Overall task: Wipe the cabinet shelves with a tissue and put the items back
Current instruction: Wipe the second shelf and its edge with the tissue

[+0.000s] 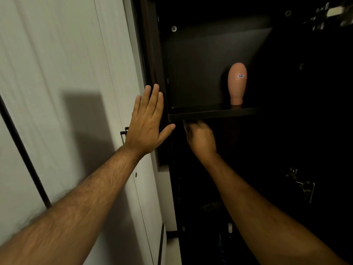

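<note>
A: Left hand flat, fingers straight, pressed against the dark cabinet's side panel.

B: Right hand curled just under the dark shelf board, in shadow; maybe pinching something pale, the tissue perhaps — cannot tell.

A: Up on that shelf, upright: a peach-coloured egg-shaped plastic piece with a small label.

B: Left of the cabinet, pale wood-grain door.

Sticker on pink bottle reads "17AC".
</note>
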`<action>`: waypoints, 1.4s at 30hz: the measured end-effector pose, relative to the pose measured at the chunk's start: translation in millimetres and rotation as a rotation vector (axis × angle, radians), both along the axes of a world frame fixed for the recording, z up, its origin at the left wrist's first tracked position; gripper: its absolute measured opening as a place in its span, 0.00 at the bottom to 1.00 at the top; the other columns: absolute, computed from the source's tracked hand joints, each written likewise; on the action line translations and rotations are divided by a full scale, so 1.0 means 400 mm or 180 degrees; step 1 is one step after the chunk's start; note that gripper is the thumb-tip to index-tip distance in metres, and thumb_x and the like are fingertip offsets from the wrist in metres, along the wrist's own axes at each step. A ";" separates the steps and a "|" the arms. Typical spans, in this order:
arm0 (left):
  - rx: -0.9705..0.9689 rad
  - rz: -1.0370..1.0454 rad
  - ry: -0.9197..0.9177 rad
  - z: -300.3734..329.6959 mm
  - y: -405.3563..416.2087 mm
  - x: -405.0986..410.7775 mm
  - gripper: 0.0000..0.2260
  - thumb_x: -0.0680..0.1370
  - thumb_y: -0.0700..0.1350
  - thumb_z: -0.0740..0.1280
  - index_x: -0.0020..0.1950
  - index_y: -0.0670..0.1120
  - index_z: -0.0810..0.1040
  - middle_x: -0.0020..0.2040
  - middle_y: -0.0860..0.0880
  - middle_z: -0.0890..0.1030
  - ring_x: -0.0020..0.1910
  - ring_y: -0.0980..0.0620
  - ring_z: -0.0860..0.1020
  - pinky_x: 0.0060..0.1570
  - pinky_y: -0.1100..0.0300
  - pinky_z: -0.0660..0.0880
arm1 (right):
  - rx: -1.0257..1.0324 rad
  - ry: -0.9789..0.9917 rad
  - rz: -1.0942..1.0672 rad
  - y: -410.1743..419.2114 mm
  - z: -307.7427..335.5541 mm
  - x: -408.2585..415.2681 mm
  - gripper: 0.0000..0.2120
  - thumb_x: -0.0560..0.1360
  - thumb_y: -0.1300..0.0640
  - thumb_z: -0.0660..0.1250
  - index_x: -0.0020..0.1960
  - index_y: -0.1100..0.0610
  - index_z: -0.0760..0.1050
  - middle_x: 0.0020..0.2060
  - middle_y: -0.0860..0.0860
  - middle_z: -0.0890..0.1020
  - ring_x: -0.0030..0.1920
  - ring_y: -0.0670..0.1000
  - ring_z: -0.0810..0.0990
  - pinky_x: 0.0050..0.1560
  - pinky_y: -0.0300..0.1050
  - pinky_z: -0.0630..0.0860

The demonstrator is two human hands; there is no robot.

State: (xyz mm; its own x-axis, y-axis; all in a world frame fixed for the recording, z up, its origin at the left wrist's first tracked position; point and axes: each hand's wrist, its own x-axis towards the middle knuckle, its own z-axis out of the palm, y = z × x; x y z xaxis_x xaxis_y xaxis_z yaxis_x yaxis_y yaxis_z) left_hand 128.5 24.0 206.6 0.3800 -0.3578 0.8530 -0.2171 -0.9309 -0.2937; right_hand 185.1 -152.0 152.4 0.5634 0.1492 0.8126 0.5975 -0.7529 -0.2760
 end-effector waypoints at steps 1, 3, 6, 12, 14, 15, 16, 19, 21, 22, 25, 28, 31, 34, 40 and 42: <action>0.0007 -0.0014 0.0010 -0.001 -0.001 0.000 0.37 0.80 0.63 0.54 0.79 0.40 0.49 0.80 0.41 0.48 0.79 0.43 0.43 0.77 0.44 0.44 | -0.0126 -0.0005 -0.0017 0.017 -0.005 -0.002 0.13 0.79 0.60 0.62 0.62 0.57 0.77 0.56 0.57 0.79 0.55 0.56 0.78 0.51 0.46 0.75; 0.0017 -0.0046 0.0007 0.000 -0.003 0.000 0.37 0.80 0.62 0.54 0.79 0.39 0.49 0.80 0.40 0.48 0.79 0.43 0.43 0.77 0.44 0.44 | -0.0334 -0.0049 -0.0024 0.044 -0.024 -0.004 0.15 0.78 0.59 0.65 0.64 0.54 0.75 0.58 0.56 0.78 0.57 0.55 0.77 0.49 0.46 0.77; 0.0007 -0.0089 -0.0036 0.002 -0.004 -0.001 0.37 0.80 0.60 0.57 0.79 0.39 0.51 0.80 0.39 0.49 0.79 0.43 0.44 0.77 0.45 0.44 | -0.0253 -0.0087 -0.0155 0.052 -0.023 -0.002 0.14 0.78 0.59 0.65 0.63 0.54 0.75 0.57 0.55 0.79 0.56 0.55 0.78 0.49 0.45 0.76; -0.0040 -0.0163 -0.0101 -0.001 -0.002 0.004 0.36 0.80 0.58 0.59 0.79 0.38 0.52 0.79 0.39 0.50 0.79 0.44 0.44 0.77 0.46 0.43 | -0.0285 -0.0175 -0.0191 0.060 0.006 0.025 0.06 0.76 0.63 0.66 0.50 0.61 0.81 0.44 0.59 0.82 0.43 0.58 0.81 0.39 0.42 0.70; -0.0074 -0.0156 -0.0127 -0.002 -0.005 0.005 0.35 0.80 0.58 0.59 0.79 0.38 0.52 0.79 0.39 0.50 0.79 0.44 0.44 0.77 0.47 0.42 | -0.0437 -0.0251 -0.0121 0.070 -0.004 0.029 0.05 0.75 0.63 0.69 0.49 0.60 0.81 0.43 0.57 0.82 0.41 0.56 0.81 0.38 0.41 0.71; -0.0091 -0.0161 -0.0123 -0.002 -0.006 0.004 0.35 0.80 0.58 0.59 0.79 0.38 0.52 0.79 0.39 0.51 0.79 0.44 0.44 0.77 0.47 0.42 | -0.0439 -0.0336 -0.0085 0.072 -0.012 0.032 0.05 0.74 0.62 0.71 0.49 0.59 0.81 0.42 0.56 0.82 0.41 0.55 0.81 0.37 0.41 0.71; -0.0106 -0.0172 -0.0115 -0.001 -0.007 0.004 0.35 0.80 0.57 0.59 0.79 0.38 0.52 0.79 0.39 0.51 0.79 0.44 0.44 0.77 0.47 0.42 | -0.0447 -0.0431 -0.0075 0.070 -0.020 0.033 0.07 0.73 0.62 0.71 0.51 0.59 0.81 0.43 0.56 0.82 0.41 0.55 0.81 0.36 0.41 0.72; -0.0149 -0.0191 -0.0089 -0.001 -0.009 -0.002 0.36 0.79 0.57 0.60 0.79 0.39 0.52 0.79 0.39 0.51 0.78 0.44 0.43 0.77 0.45 0.43 | -0.0643 -0.0357 -0.0103 0.053 -0.077 0.031 0.15 0.73 0.61 0.70 0.60 0.57 0.78 0.49 0.56 0.81 0.46 0.55 0.80 0.38 0.45 0.77; -0.0149 -0.0198 -0.0085 -0.001 -0.010 -0.003 0.36 0.79 0.56 0.61 0.79 0.39 0.52 0.79 0.39 0.51 0.78 0.44 0.43 0.77 0.45 0.43 | -0.0844 -0.0297 -0.0090 0.034 -0.146 0.031 0.13 0.72 0.61 0.70 0.56 0.56 0.79 0.45 0.54 0.81 0.43 0.55 0.81 0.38 0.46 0.78; -0.0152 -0.0186 -0.0092 -0.002 -0.010 -0.005 0.35 0.79 0.56 0.61 0.79 0.39 0.52 0.79 0.39 0.51 0.78 0.44 0.43 0.77 0.46 0.43 | -0.1048 -0.0272 -0.0048 0.025 -0.185 0.033 0.10 0.73 0.60 0.69 0.53 0.55 0.79 0.43 0.53 0.81 0.42 0.55 0.81 0.37 0.45 0.78; -0.0205 -0.0144 -0.0112 -0.004 -0.012 -0.005 0.35 0.79 0.55 0.61 0.79 0.39 0.52 0.80 0.40 0.50 0.78 0.45 0.42 0.77 0.47 0.41 | -0.1612 0.0248 0.0206 0.011 -0.250 0.022 0.08 0.78 0.54 0.63 0.51 0.56 0.78 0.44 0.54 0.81 0.43 0.56 0.81 0.38 0.45 0.76; -0.0271 -0.0154 -0.0117 -0.012 -0.023 -0.005 0.35 0.79 0.55 0.61 0.79 0.40 0.51 0.80 0.40 0.50 0.78 0.46 0.42 0.77 0.47 0.41 | -0.1424 0.0548 0.0135 0.004 -0.210 0.012 0.11 0.79 0.52 0.61 0.54 0.57 0.77 0.47 0.56 0.82 0.46 0.58 0.82 0.40 0.46 0.76; -0.0256 -0.0159 -0.0124 -0.013 -0.024 -0.006 0.34 0.79 0.54 0.61 0.79 0.40 0.51 0.79 0.39 0.50 0.78 0.44 0.42 0.77 0.47 0.42 | -0.0663 0.0340 0.0137 0.004 -0.098 0.006 0.09 0.78 0.55 0.64 0.56 0.57 0.73 0.45 0.55 0.82 0.43 0.56 0.82 0.39 0.46 0.77; -0.0255 -0.0130 -0.0097 -0.011 -0.026 -0.010 0.34 0.79 0.54 0.61 0.79 0.40 0.51 0.79 0.38 0.50 0.79 0.41 0.45 0.77 0.46 0.43 | -0.0335 -0.0043 0.0225 0.010 -0.008 0.023 0.07 0.77 0.60 0.64 0.51 0.61 0.78 0.43 0.59 0.82 0.41 0.59 0.81 0.39 0.47 0.76; -0.0296 -0.0170 -0.0195 -0.015 -0.041 -0.017 0.34 0.78 0.48 0.65 0.79 0.40 0.54 0.79 0.37 0.52 0.78 0.38 0.49 0.77 0.47 0.43 | -0.1320 0.0071 0.0101 0.017 -0.155 0.007 0.05 0.75 0.60 0.66 0.49 0.56 0.80 0.39 0.56 0.83 0.37 0.58 0.83 0.32 0.43 0.74; -0.0321 -0.0172 -0.0203 -0.017 -0.045 -0.017 0.33 0.78 0.47 0.65 0.79 0.41 0.54 0.79 0.37 0.52 0.78 0.38 0.49 0.77 0.45 0.45 | -0.1746 0.0658 -0.0070 0.006 -0.210 0.000 0.08 0.76 0.59 0.64 0.53 0.55 0.79 0.45 0.56 0.82 0.43 0.58 0.83 0.36 0.43 0.72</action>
State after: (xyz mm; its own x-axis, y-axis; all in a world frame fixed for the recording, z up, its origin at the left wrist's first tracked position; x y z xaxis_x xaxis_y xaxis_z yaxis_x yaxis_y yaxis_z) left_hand 121.8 6.0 199.7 0.3063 -0.2875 0.9075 -0.2516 -0.9438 -0.2141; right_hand 185.3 -149.6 68.4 0.7095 0.5036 0.4929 0.5555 -0.8301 0.0485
